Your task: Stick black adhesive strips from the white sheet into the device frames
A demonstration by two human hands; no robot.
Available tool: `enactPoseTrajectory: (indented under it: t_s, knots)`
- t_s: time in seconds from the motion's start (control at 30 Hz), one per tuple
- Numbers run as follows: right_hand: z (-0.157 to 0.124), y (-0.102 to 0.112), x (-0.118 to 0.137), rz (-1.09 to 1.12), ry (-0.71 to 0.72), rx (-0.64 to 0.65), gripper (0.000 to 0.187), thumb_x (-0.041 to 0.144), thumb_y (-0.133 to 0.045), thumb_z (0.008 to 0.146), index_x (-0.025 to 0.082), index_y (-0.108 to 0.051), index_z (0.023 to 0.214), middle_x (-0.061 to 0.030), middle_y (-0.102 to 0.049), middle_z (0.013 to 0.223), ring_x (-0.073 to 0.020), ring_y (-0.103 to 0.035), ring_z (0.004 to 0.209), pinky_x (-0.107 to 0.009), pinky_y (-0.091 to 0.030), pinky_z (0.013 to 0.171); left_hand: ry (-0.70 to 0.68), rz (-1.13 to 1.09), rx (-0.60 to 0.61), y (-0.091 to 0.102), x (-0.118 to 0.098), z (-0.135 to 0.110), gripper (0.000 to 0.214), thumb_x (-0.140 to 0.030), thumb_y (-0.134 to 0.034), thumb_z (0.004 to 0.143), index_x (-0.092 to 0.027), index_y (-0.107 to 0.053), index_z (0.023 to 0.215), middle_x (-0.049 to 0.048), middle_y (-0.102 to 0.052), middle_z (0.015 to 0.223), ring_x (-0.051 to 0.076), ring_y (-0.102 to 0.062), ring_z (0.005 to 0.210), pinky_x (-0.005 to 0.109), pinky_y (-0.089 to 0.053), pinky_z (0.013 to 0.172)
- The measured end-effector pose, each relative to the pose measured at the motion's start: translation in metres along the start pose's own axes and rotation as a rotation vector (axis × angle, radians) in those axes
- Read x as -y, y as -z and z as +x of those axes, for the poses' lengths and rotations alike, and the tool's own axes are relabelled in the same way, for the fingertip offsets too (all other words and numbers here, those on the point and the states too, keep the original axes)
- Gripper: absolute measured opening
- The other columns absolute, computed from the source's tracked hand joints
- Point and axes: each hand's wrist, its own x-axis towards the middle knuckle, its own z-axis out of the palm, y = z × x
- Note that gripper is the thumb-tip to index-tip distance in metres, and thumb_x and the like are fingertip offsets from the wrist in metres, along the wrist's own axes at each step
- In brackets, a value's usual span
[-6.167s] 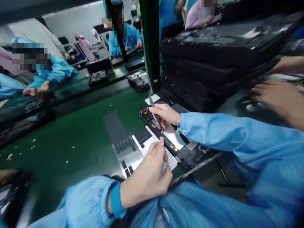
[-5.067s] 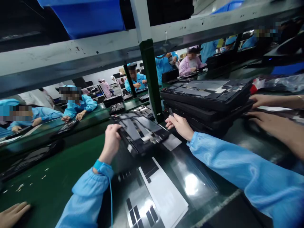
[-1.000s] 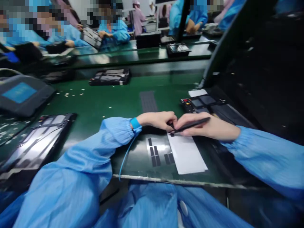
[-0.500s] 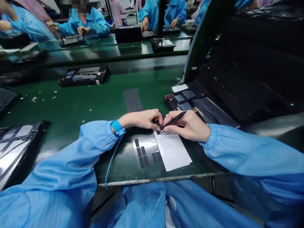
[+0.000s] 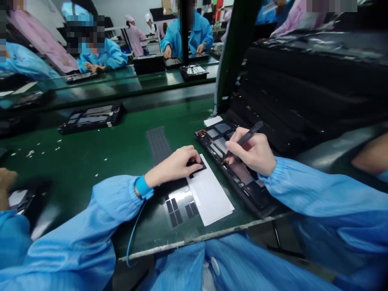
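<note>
My right hand grips black tweezers, their tip down at an opened tablet-like device with exposed inner parts. My left hand is curled over a small sheet of black stickers, thumb and fingers closed on it. That sheet lies on the upper end of white paper. A blue wrist strap with a cord circles my left wrist. Beside the paper is a clear sheet with black rectangular stickers. A larger dark sticker sheet lies beyond my left hand.
Another opened device sits at the back left, and one more at the left near a co-worker's hand. Dark padded material is piled at the right. Scraps dot the green table. Co-workers sit across the bench.
My right hand has moved with the tweezers from the black sticker sheet rightward to the opened device. The device now lies nearer the table's front edge. My left hand stays at the sheet.
</note>
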Motion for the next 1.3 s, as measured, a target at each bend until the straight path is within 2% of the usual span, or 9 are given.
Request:
enactPoseTrajectory:
  t_s: [0.1,0.17,0.33,0.7,0.93,1.03,1.17,1.23,1.3]
  knots:
    - [-0.006,0.002,-0.011,-0.002,0.009,-0.082,0.027,0.033,-0.056,0.078,0.020,-0.040,0.061,0.0011,-0.051,0.055,-0.0139,-0.056,0.043,-0.026,-0.044,0.040,-0.085,-0.058,-0.287,-0.021,-0.011,0.003,0.012,-0.020,-0.046,0.080,-0.015,-0.048,0.091,0.0043,-0.051,0.087,0.015,-0.047,0.082,0.028,-0.041,0.075]
    - [-0.007,0.000,-0.015,-0.037,0.039,-0.078,0.026,0.033,-0.055,0.078,0.019,-0.040,0.061,0.0012,-0.051,0.055,-0.0125,-0.055,0.043,-0.024,-0.044,0.039,-0.177,-0.104,-0.338,-0.033,-0.015,0.004,0.020,-0.015,-0.045,0.078,-0.016,-0.044,0.098,0.0065,-0.051,0.097,0.016,-0.047,0.091,0.030,-0.041,0.081]
    - [-0.006,-0.002,-0.017,-0.080,0.102,-0.074,0.026,0.029,-0.053,0.079,0.018,-0.040,0.060,0.0016,-0.050,0.055,-0.0103,-0.054,0.041,-0.022,-0.043,0.039,-0.275,-0.159,-0.279,-0.045,-0.013,0.005,0.038,-0.007,-0.043,0.073,-0.018,-0.037,0.109,0.0094,-0.047,0.115,0.018,-0.044,0.104,0.034,-0.040,0.088]
    - [-0.009,-0.001,-0.016,-0.119,0.057,-0.072,0.024,0.027,-0.053,0.079,0.019,-0.041,0.060,0.0001,-0.049,0.060,-0.0110,-0.053,0.044,-0.024,-0.043,0.040,-0.309,-0.190,-0.284,-0.044,-0.012,0.004,0.040,-0.004,-0.040,0.068,-0.017,-0.038,0.106,0.0094,-0.048,0.112,0.018,-0.044,0.103,0.035,-0.040,0.090]
    - [-0.009,-0.001,-0.016,-0.302,0.296,-0.033,0.021,0.029,-0.050,0.078,0.019,-0.044,0.061,-0.0025,-0.051,0.062,-0.0142,-0.052,0.059,-0.028,-0.042,0.057,-0.294,-0.195,-0.265,-0.044,-0.012,0.004,0.037,-0.004,-0.038,0.068,-0.018,-0.039,0.102,0.0089,-0.049,0.111,0.018,-0.045,0.103,0.034,-0.041,0.089]
    - [-0.011,-0.001,-0.017,-0.304,0.304,-0.012,0.022,0.030,-0.050,0.079,0.019,-0.044,0.061,-0.0021,-0.051,0.060,-0.0140,-0.050,0.058,-0.028,-0.041,0.058,-0.278,-0.168,-0.251,-0.042,-0.012,0.004,0.034,-0.004,-0.037,0.068,-0.017,-0.042,0.098,0.0080,-0.052,0.105,0.017,-0.046,0.100,0.032,-0.042,0.088]
    - [-0.012,0.001,-0.015,-0.253,0.258,-0.135,0.023,0.029,-0.053,0.080,0.019,-0.044,0.061,-0.0015,-0.050,0.061,-0.0133,-0.051,0.056,-0.028,-0.041,0.055,-0.301,0.033,-0.172,-0.042,-0.018,0.005,0.030,-0.002,-0.035,0.069,-0.015,-0.047,0.093,0.0077,-0.055,0.093,0.019,-0.045,0.095,0.032,-0.042,0.085]
    - [-0.011,0.003,-0.011,-0.153,0.219,-0.241,0.022,0.030,-0.053,0.081,0.019,-0.044,0.064,-0.0017,-0.051,0.066,-0.0120,-0.052,0.054,-0.028,-0.043,0.053,-0.314,0.175,-0.115,-0.040,-0.025,0.005,0.028,-0.002,-0.034,0.072,-0.012,-0.050,0.094,0.0106,-0.056,0.092,0.022,-0.044,0.097,0.035,-0.041,0.085]
    - [-0.008,0.005,-0.003,-0.066,0.204,-0.332,0.020,0.031,-0.055,0.081,0.019,-0.046,0.068,-0.0021,-0.053,0.071,-0.0115,-0.054,0.055,-0.027,-0.045,0.054,-0.317,0.197,-0.059,-0.032,-0.029,0.006,0.028,-0.003,-0.034,0.073,-0.011,-0.051,0.094,0.0116,-0.057,0.096,0.022,-0.044,0.099,0.035,-0.041,0.086]
